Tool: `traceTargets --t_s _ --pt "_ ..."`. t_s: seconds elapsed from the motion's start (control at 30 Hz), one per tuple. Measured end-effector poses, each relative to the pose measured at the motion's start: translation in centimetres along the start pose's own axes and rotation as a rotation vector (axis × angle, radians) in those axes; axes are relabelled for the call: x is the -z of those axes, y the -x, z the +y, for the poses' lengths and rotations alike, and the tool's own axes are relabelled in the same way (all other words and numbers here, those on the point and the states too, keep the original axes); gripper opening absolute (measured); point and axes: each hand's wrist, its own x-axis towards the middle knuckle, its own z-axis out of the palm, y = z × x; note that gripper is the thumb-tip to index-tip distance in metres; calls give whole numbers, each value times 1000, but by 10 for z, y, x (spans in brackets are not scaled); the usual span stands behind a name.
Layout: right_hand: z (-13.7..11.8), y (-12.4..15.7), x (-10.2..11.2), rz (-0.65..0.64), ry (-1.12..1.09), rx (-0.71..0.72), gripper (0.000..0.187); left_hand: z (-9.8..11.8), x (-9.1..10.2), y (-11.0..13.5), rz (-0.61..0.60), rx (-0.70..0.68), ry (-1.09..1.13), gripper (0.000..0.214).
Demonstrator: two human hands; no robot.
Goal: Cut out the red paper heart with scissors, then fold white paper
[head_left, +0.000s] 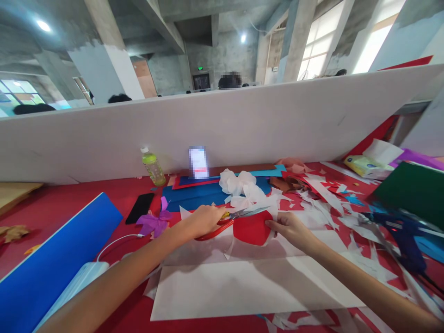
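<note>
My left hand [203, 219] is closed round the red handles of a pair of scissors [239, 215], whose blades point right over a piece of red paper [251, 229]. My right hand [289, 227] pinches the right edge of that red paper, holding it above a large white sheet [249, 286] on the red table. White paper flowers [239, 185] lie just behind the scissors. A purple paper flower [154, 223] lies to the left of my left hand.
A green drink bottle [152, 167] and a phone [140, 208] stand at the back left, with a blue board [52, 259] and a white charger [81, 277]. A glue gun [402, 236], green card [412, 189], tissue pack [362, 165] and paper scraps fill the right. A white partition [243, 120] runs behind.
</note>
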Motion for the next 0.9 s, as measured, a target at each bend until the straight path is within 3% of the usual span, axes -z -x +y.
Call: traceTargets --t_s 0.63,0.9 --pt "10 -6 8 -135 81 -77 30 -4 -8 2 -19 -20 84 26" --pt "-7 -11 22 -192 231 -69 26 -4 -13 3 -1 -1 185 25"
